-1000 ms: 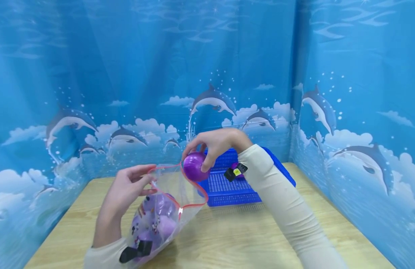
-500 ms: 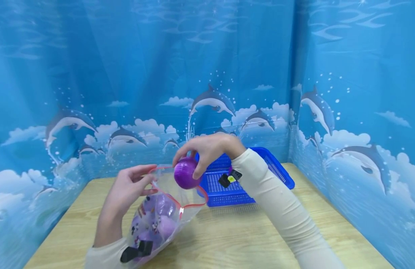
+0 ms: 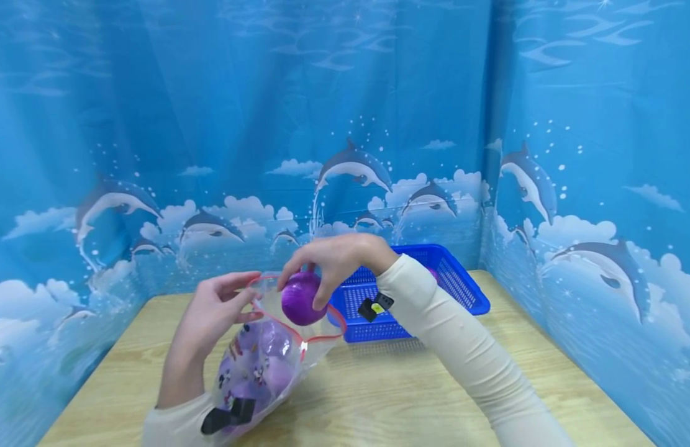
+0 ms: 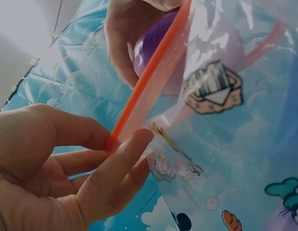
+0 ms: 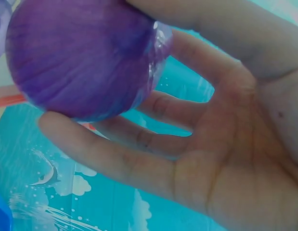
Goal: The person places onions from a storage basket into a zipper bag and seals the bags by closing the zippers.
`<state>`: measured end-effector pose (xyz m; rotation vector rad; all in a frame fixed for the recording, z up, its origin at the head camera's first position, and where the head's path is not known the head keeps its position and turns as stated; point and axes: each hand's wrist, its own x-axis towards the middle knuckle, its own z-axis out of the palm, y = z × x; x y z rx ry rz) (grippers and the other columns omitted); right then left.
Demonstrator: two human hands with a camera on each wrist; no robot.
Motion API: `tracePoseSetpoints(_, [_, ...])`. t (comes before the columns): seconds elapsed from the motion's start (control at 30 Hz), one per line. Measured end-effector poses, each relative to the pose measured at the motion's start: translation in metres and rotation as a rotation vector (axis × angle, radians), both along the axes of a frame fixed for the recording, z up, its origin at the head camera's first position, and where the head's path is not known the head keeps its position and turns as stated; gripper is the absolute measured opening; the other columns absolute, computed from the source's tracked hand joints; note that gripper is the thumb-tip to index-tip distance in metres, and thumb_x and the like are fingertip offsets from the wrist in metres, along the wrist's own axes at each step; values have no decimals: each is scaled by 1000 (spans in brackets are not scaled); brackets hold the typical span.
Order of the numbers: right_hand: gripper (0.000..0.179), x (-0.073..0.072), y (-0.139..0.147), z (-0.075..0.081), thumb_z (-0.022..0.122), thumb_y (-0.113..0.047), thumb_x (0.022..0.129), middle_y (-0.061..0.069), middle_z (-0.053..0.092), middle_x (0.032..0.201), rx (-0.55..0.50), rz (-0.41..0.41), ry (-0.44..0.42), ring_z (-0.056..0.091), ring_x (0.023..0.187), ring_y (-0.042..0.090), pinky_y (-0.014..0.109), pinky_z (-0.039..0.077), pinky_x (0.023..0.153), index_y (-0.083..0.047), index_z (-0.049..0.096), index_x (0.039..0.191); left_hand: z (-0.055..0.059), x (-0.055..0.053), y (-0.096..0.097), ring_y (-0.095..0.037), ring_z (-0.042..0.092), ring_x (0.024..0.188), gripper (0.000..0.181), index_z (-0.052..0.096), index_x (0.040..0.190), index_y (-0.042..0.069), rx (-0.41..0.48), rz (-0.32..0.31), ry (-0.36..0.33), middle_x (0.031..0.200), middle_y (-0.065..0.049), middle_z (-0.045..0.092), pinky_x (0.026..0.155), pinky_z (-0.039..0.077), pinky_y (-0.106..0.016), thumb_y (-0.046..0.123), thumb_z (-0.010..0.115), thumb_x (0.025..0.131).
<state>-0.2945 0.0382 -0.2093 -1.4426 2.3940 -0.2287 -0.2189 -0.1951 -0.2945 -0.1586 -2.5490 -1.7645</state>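
Observation:
My right hand [image 3: 341, 261] grips a shiny purple ball [image 3: 301, 304] between thumb and fingers, right at the mouth of a clear zip bag [image 3: 255, 372]. In the right wrist view the ball [image 5: 86, 57] has a streaked, film-like surface. The left hand [image 3: 210, 313] pinches the red-edged rim of the bag, holding its mouth apart. In the left wrist view that orange-red edge [image 4: 149, 77] runs up from my fingertips, and the ball shows partly behind the plastic. Several lighter purple balls [image 3: 277, 372] sit inside the bag, below its printed cartoon figures.
A blue perforated basket [image 3: 479, 305] stands behind and right of the bag, partly hidden by my right forearm. A bit of purple [image 3: 433, 273] shows inside it. The wooden table [image 3: 412, 397] meets a blue dolphin-print curtain [image 3: 238, 124] at its back and sides.
My right hand has moved left and down with the purple ball, bringing it from the bag's far rim over its mouth. The left hand and bag stay nearly still.

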Motion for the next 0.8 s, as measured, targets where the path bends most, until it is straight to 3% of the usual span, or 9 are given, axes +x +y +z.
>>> tracePoseSetpoints(0.8, [65,11,-13,-10,87,-22,84,-5,61,144,80,-57,77,59,125,14,28,58,98,-33,61,143,-2,0,-1,-25,74,108,48,47,153,5,2,11,-4,153,-24,52,88,66,-32,14,54,106])
